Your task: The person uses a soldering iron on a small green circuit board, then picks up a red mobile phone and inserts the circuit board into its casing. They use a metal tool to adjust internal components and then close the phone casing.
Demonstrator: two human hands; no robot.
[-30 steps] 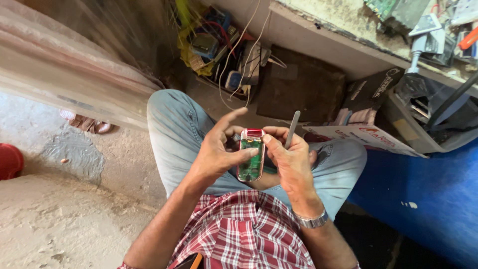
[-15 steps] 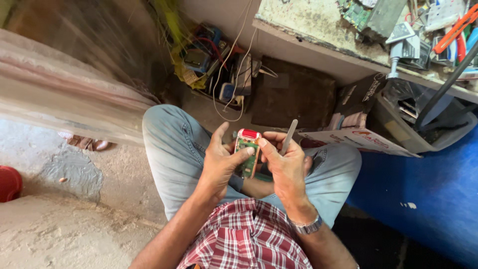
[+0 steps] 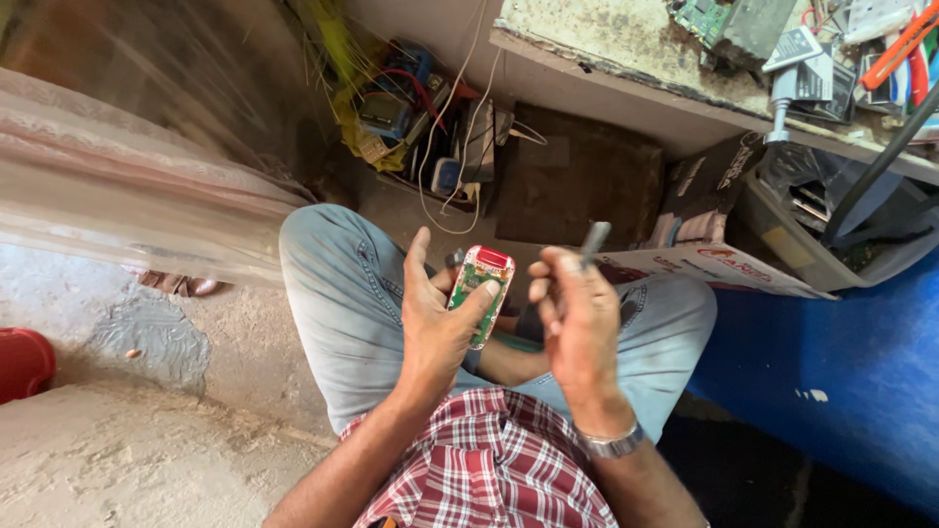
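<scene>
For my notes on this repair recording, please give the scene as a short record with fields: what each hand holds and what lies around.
left hand: the left hand holds a small green circuit board with a red end, thumb across it
right hand: the right hand holds a thin grey tool upright, apart from the board
posture: seated, blue jeans, checked shirt
around: tangle of wires, cluttered workbench, red bowl

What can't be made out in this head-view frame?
- Head view: lower end of the small green circuit board, covered by the left hand.
- Head view: tip of the thin grey tool in the right hand, motion-blurred.
- Head view: pink cloth at left, smeared.
- Head view: workbench clutter, cut by the top edge.
</scene>
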